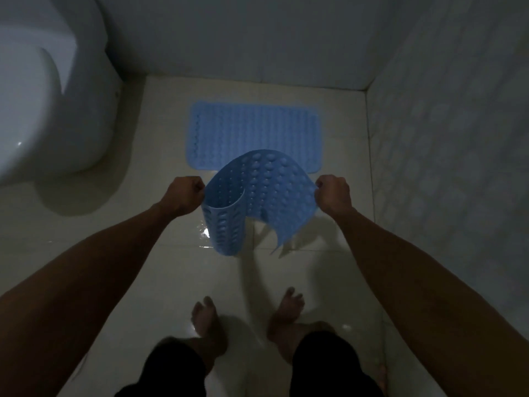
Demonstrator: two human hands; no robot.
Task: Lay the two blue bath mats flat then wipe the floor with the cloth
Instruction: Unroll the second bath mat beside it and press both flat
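Note:
One blue bath mat lies flat on the pale tiled floor near the far wall. A second blue bath mat, covered in round bumps, hangs curled in the air above the floor. My left hand grips its left edge and my right hand grips its right edge. The mat's left end rolls inward and its lower corners dangle free. No cloth is in view.
A white toilet fills the upper left. Grey walls close the back and the patterned right side. The floor looks wet and shiny below the held mat. My bare feet stand at the bottom centre.

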